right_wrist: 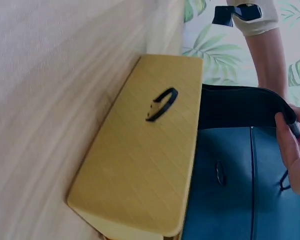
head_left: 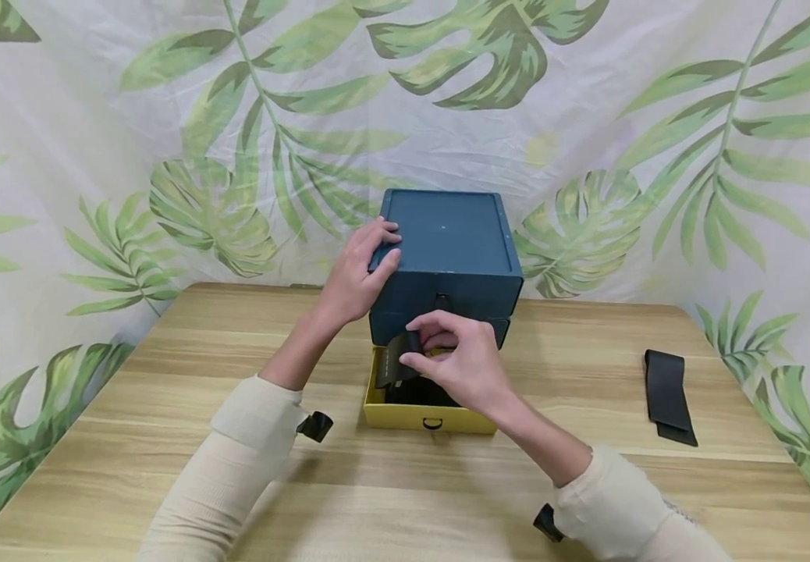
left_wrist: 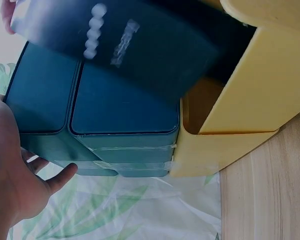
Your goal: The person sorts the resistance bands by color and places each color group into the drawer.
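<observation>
A stack of dark blue drawers (head_left: 443, 234) stands at the back of the table, above a yellow drawer (head_left: 412, 417) that is pulled out. My left hand (head_left: 359, 269) rests on the upper left edge of the blue stack, thumb and fingers spread. Above the yellow drawer, my right hand (head_left: 464, 359) pinches the end of a flat black strip (left_wrist: 135, 45), leather-like and bent over at the top, with blurred white lettering. The strip's lower part hangs into the drawer, where dark contents are mostly hidden.
Another black folded strip (head_left: 670, 398) lies on the wooden table (head_left: 236, 336) at the right. The yellow drawer's front bears a small black loop pull (right_wrist: 162, 104). Behind the table hangs a leaf-patterned cloth (head_left: 307, 156).
</observation>
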{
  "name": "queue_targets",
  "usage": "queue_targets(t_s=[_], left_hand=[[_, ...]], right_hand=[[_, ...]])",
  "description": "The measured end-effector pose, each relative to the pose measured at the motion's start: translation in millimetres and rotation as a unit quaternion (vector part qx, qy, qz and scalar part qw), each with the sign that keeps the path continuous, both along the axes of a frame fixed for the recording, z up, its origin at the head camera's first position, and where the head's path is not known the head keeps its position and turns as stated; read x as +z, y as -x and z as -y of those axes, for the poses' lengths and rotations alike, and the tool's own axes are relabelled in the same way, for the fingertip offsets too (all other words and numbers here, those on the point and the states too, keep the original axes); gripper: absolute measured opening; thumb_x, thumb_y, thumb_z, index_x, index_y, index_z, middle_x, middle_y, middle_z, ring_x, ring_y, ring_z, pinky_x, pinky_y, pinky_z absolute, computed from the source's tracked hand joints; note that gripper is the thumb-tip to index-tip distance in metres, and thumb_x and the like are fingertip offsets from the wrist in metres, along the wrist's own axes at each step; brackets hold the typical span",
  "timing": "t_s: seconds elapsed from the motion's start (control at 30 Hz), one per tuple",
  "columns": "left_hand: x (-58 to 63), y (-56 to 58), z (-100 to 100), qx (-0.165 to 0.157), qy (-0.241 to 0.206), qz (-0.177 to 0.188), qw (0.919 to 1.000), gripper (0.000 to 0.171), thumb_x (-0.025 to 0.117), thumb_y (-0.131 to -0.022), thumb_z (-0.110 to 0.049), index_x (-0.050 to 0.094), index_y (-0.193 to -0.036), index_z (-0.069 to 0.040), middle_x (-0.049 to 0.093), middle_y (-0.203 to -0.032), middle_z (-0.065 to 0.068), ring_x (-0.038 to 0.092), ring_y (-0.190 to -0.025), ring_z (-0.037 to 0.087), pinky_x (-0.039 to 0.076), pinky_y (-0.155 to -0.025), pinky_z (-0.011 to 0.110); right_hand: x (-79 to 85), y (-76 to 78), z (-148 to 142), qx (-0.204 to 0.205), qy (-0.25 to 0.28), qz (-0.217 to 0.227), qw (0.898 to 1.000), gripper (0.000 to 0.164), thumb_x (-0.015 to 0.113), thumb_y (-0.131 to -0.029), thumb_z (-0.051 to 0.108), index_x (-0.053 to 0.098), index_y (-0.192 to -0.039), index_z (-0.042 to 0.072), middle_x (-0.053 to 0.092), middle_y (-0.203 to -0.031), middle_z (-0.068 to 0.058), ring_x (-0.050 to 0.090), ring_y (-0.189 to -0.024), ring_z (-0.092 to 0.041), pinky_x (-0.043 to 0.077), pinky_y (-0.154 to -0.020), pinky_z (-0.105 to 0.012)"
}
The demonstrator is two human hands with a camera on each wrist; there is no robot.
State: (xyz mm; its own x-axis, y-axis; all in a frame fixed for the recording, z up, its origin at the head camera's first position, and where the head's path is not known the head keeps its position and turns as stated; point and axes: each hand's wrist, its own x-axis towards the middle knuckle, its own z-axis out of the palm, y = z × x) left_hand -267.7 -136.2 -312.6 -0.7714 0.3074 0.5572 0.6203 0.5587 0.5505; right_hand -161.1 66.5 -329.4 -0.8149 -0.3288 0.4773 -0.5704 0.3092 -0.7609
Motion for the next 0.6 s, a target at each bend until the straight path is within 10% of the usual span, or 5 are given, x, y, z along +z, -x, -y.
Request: queue_targets(t_s=[0.6], left_hand=[[-0.8, -0.9, 3.1, -0.001, 0.002, 0.001, 1.0, 0.039, 0.046, -0.109, -0.027, 0.062, -0.13, 0.001, 0.049, -0.153, 0.016, 0.024, -0.156, 0.03, 0.021, -0.125, 0.053]], right_hand=[[-49.0, 17.1, -43.6, -0.055, -0.042, 0.208, 0.976, 0.024, 0.084, -0.083, -0.001, 0.074, -0.105, -0.007, 0.07, -0.09, -0.013, 0.072, -0.076, -0.021, 0.063, -0.074, -0.033]])
